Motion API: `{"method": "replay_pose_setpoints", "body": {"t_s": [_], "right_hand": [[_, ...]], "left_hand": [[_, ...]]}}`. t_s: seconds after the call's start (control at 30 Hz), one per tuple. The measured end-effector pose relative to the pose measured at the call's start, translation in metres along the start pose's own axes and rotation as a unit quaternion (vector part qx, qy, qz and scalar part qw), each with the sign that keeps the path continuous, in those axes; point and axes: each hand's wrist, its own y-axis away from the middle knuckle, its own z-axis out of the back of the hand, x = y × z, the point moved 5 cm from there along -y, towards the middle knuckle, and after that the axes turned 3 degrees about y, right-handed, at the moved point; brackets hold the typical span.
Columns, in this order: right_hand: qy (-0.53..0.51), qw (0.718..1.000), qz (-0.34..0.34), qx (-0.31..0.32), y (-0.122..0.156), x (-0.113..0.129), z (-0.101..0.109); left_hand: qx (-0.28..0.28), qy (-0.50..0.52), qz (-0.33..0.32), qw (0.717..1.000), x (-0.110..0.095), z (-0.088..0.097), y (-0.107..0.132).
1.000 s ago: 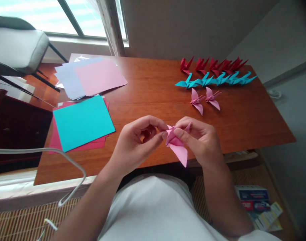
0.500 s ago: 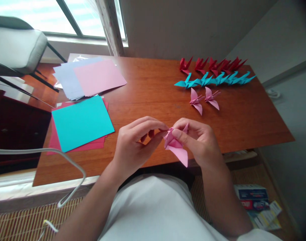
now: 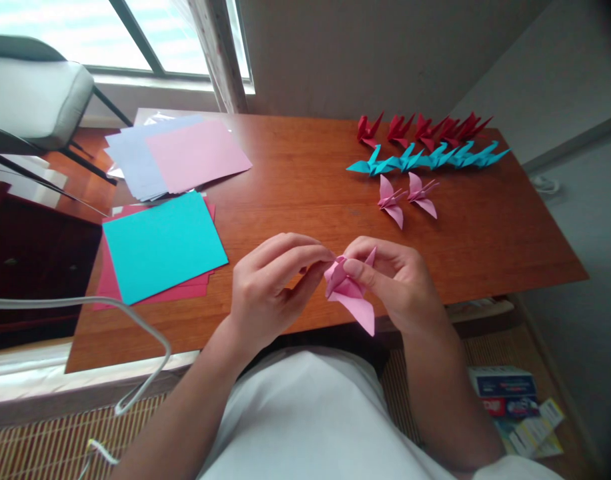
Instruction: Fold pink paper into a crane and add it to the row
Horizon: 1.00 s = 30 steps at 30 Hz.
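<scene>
Head view: the piece in work, a folded pink bird [image 3: 358,310], is up in front of the person's shirt [image 3: 305,407], over the near edge of the table [image 3: 295,180], between both hands. R hand [image 3: 403,283] has it gripped, thumb on top, other fingers curled behind. L hand [image 3: 270,283] has thumb & index narrowed to a pinch at the bird's L end, approx. at a small tip; exact contact pt hidden by the fingertips.

Progress, my est.: nearly done. Main folds are in, one wing hangs down toward the shirt, a pointed end sticks up by the R hand. What's left is prob. just shaping the pinched end; can't tell if that fold's complete.

Finished, far R of table: 5 red birds [image 3: 369,130], 5 blue birds [image 3: 375,162], 2 smaller-group pink birds [image 3: 394,213] nearest the hands. Unfolded, L side: pink sheet [image 3: 198,157] on lavender sheets [image 3: 133,157], turquoise sheet [image 3: 165,247] atop red sheets [image 3: 193,288].
</scene>
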Motion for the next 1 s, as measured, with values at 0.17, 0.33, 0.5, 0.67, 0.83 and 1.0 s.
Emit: {"method": "replay_pose_setpoints", "body": {"t_s": [0.17,0.33,0.5,0.67,0.83,1.0], "right_hand": [[-0.032,0.999,-0.014,0.027,0.001,-0.005,-0.001],[-0.036,0.999,-0.021,0.034,0.001,-0.005,-0.002],[-0.034,0.999,-0.003,0.034,0.001,0.002,-0.004],[-0.031,0.999,-0.004,0.027,0.001,0.003,-0.005],[-0.022,0.999,0.027,0.004,0.000,0.004,-0.003],[-0.018,0.999,0.037,0.007,0.000,0.010,-0.004]], "left_hand": [[-0.002,-0.051,-0.103,0.993,-0.003,0.001,0.004],[0.007,-0.087,-0.158,0.984,-0.004,0.002,0.005],[0.015,-0.099,-0.170,0.980,-0.006,0.002,0.004],[0.015,-0.124,-0.189,0.974,-0.006,0.002,0.007],[0.004,-0.148,-0.208,0.967,-0.004,0.003,0.011],[0.006,-0.160,-0.215,0.963,-0.005,0.004,0.013]]}}
